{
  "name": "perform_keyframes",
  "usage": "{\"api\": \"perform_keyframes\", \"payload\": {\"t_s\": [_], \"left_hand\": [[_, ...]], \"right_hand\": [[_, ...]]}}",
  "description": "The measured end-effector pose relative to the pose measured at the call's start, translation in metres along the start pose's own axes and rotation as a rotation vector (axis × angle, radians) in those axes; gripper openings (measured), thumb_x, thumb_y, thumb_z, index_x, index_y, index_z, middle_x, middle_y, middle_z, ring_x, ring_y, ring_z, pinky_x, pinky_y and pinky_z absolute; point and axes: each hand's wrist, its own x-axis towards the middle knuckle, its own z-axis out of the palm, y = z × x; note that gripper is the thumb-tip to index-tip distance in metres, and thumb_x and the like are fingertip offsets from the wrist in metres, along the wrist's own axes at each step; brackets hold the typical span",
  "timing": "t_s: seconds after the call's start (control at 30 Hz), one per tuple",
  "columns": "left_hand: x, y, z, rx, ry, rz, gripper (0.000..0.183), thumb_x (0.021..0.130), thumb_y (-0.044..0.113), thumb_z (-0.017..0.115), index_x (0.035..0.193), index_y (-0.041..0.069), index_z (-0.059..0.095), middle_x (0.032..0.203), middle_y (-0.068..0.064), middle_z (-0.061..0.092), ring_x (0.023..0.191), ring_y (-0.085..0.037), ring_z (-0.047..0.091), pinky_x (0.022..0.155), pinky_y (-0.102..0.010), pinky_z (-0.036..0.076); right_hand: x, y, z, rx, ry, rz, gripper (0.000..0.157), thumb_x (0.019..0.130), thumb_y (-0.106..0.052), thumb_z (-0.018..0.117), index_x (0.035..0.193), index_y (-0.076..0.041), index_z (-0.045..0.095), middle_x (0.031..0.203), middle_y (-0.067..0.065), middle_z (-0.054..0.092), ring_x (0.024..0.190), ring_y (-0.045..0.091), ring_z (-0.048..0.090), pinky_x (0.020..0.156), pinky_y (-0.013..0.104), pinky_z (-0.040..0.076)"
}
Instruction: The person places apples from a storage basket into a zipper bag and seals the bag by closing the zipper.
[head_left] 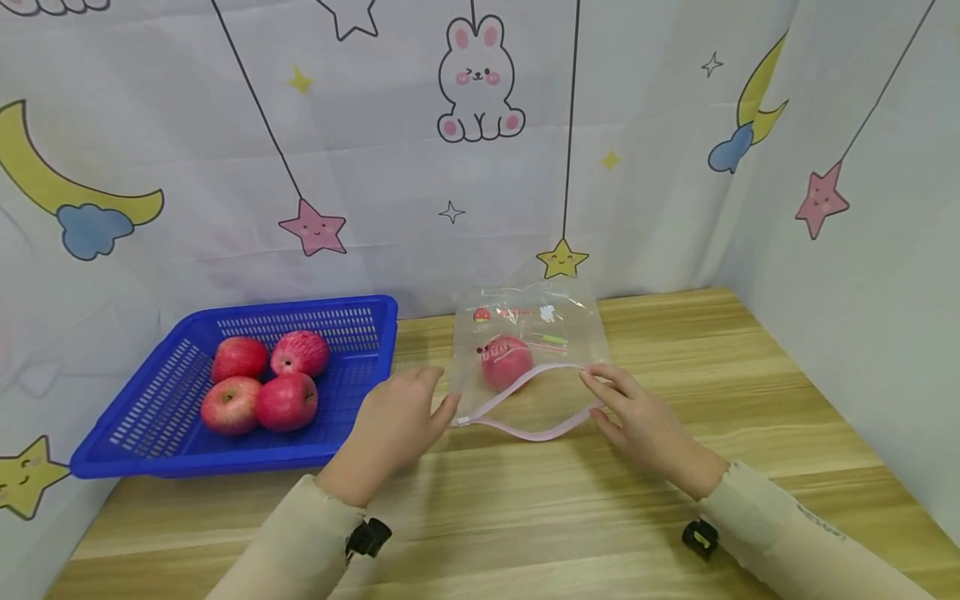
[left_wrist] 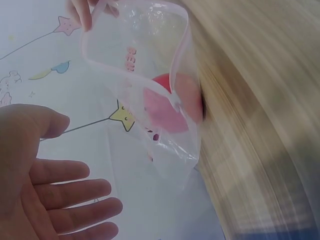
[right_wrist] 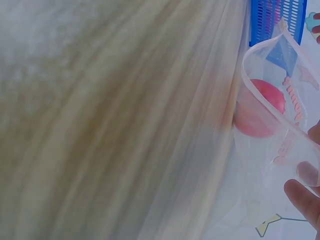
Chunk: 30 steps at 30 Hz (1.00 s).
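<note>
A clear zip bag with a pink slider rim lies on the table, its mouth spread apart toward me. One red apple is inside it, seen through the printed plastic. My right hand holds the right end of the bag's rim between fingers and thumb. Between the basket and the bag hovers my left hand, its fingers extended and holding nothing. The left wrist view shows that palm apart from the bag. Several more apples sit together in a blue basket at the left.
The wooden table runs back to a white curtain printed with stars, moons and a rabbit. More curtain hangs along both sides. The basket's right wall stands close to my left hand.
</note>
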Motion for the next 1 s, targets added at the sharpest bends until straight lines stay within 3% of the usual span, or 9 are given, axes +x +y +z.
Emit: {"api": "perform_keyframes", "payload": {"t_s": [0.27,0.67,1.0], "left_hand": [[0.000,-0.008,-0.004,-0.006,-0.044,-0.048,0.040,0.091,0.036,0.057,0.113,0.003,0.063,0.107,-0.014,0.068,0.098,-0.032,0.064,0.078,-0.048,0.053],[0.000,-0.023,-0.008,0.000,-0.014,-0.081,0.037,0.089,0.033,0.059,0.108,0.002,0.064,0.104,-0.018,0.067,0.094,-0.035,0.065,0.077,-0.050,0.053],[-0.003,-0.035,-0.013,0.011,-0.030,-0.087,0.041,0.089,0.032,0.060,0.114,-0.001,0.063,0.109,-0.021,0.067,0.096,-0.037,0.065,0.076,-0.050,0.053]], "right_hand": [[-0.002,0.001,0.001,0.002,0.003,0.005,0.045,0.086,-0.010,0.065,0.128,0.004,0.055,0.127,0.015,0.052,0.093,0.024,0.067,0.069,0.027,0.055],[-0.002,0.001,0.000,0.024,0.001,-0.007,0.047,0.083,-0.007,0.066,0.127,0.005,0.055,0.127,0.015,0.051,0.094,0.024,0.067,0.070,0.027,0.055],[-0.003,0.001,0.000,0.025,-0.001,-0.007,0.046,0.084,-0.008,0.066,0.127,0.005,0.055,0.127,0.015,0.051,0.095,0.024,0.067,0.073,0.028,0.055]]}}
